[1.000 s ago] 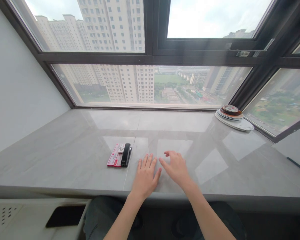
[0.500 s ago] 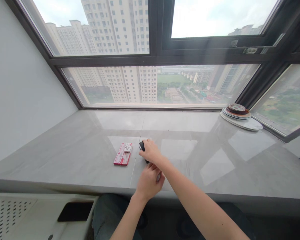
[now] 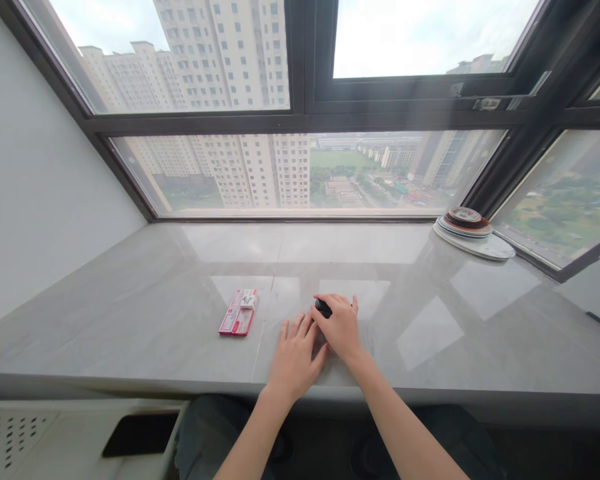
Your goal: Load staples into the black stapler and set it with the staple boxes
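Note:
My right hand (image 3: 339,328) is closed round a black stapler (image 3: 323,307), mostly hidden under the fingers, with one rounded dark end showing at the left. Close beside it, my left hand (image 3: 295,357) lies with its fingers spread on the grey countertop (image 3: 170,313); its fingertips reach near the stapler, and whether they touch it I cannot tell. To the left of both hands lie flat red-and-white packs (image 3: 236,321), side by side. A small white box (image 3: 249,299) rests on their upper right part.
A stack of round plates or mats (image 3: 473,233) sits in the far right corner by the window frame (image 3: 300,124). The counter's front edge runs just before my legs. A white perforated piece of furniture (image 3: 75,433) with a dark opening stands below left.
My right hand has moved right with the black stapler, so my wrists no longer cross. The fingers of my left hand have spread out on the counter. The view has shifted slightly.

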### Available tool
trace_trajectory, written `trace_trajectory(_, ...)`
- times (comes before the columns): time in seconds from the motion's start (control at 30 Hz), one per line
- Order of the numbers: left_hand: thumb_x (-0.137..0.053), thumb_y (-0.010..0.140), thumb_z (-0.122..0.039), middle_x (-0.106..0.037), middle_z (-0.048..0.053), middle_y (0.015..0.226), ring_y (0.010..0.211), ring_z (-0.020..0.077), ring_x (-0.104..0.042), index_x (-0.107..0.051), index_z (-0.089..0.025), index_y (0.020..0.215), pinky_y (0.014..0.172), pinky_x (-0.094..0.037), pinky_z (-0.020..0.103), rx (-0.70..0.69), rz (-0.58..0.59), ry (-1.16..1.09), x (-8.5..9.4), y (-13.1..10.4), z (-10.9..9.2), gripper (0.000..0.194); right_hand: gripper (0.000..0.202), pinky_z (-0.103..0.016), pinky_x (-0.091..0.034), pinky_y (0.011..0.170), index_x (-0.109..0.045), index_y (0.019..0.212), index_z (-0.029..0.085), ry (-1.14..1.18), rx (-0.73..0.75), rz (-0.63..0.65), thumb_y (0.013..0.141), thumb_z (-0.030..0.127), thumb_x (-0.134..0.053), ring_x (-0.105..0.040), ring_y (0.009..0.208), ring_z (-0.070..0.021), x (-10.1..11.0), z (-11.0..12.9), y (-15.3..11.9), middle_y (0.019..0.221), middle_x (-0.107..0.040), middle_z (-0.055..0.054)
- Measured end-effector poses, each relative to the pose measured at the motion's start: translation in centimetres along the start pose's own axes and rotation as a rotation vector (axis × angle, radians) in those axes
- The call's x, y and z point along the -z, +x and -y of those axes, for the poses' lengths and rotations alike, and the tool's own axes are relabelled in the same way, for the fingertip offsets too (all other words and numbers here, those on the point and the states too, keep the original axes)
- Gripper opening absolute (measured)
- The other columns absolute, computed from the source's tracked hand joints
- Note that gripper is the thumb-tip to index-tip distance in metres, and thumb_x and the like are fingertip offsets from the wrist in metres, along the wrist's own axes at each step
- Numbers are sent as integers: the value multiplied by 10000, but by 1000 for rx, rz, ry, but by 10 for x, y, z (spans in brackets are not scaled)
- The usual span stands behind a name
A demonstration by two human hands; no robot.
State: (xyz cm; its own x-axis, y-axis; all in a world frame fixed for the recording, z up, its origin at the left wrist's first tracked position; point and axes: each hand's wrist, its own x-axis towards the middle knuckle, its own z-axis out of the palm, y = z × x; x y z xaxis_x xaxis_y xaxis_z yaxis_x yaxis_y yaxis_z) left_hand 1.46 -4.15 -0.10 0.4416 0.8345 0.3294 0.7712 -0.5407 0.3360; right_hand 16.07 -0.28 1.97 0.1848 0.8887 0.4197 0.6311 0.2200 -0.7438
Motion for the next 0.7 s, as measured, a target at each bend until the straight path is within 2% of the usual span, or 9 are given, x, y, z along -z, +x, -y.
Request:
trace_trajectory(0.1, -468, 1020, -418, -386, 57, 1629, 1501, 297, -336, -380, -322, 1542, 1238, -211, 593, 89, -42, 0, -4, 0, 2, 537, 339, -492, -395, 1083, -702, 1149, 246, 445, -179, -195, 906, 460, -602, -655, 1068, -244, 1, -3, 13, 1135, -741, -61)
trace_trajectory(0.2, -486, 1008, -414, -377, 80, 1632, 1502, 303, -338, -380, -298, 1537, 1238, -218, 584, 131, -76, -10, -7, 1, 2, 552, 428, -389, -519, 941, -635, 1198, 226, 952, -422, -424, 908, 525, -537, -661, 1130, -236, 12, -24, 22, 1167, -729, -71)
trace_trajectory(0.27, -499, 1001, -394, -381, 92, 1625, 1493, 300, -351, -397, -279, 1516, 1239, -225, 573, 135, -83, -17, -8, 2, 1, 538, 409, -382, -547, 944, -608, 1172, 236, 1180, -569, -462, 906, 530, -507, -651, 1187, -224, 22, -43, 22, 1188, -718, -58)
trace_trajectory(0.33, -505, 996, -367, -428, 106, 1585, 1479, 290, -370, -416, -252, 1482, 1242, -228, 562, 139, -103, -31, -5, 3, 1, 507, 370, -407, -569, 962, -586, 1126, 244, 1310, -657, -402, 908, 532, -508, -652, 1200, -221, 35, -59, 14, 1208, -705, -57)
trace_trajectory(0.43, -489, 999, -327, -470, 118, 1530, 1478, 283, -359, -417, -228, 1464, 1249, -214, 551, 222, -224, -4, 6, -1, 11, 481, 361, -424, -575, 1004, -563, 1144, 259, 1361, -666, -344, 924, 543, -532, -657, 1194, -211, 56, -74, -11, 1251, -679, -64)
trace_trajectory(0.53, -496, 990, -327, -367, 168, 1583, 1513, 340, -257, -406, -181, 1491, 1239, -176, 601, 429, -373, 160, 21, -15, 31, 530, 388, -413, -556, 1045, -551, 1247, 277, 1274, -642, -342, 938, 512, -564, -645, 1223, -203, 78, -77, -44, 1302, -655, -64)
trace_trajectory(0.63, -527, 973, -348, -321, 187, 1589, 1501, 390, -228, -465, -169, 1470, 1208, -175, 657, 559, -367, 294, 32, -38, 51, 532, 433, -392, -588, 958, -564, 1286, 275, 1052, -622, -282, 918, 491, -637, -674, 1145, -222, 93, -71, -75, 1245, -674, -67)
trace_trajectory(0.7, -538, 972, -349, -380, 148, 1553, 1456, 376, -300, -530, -236, 1433, 1188, -237, 640, 533, -306, 292, 35, -52, 57, 475, 457, -341, -604, 775, -600, 1255, 238, 838, -613, -148, 891, 502, -681, -705, 923, -208, 97, -64, -88, 1084, -704, -64)
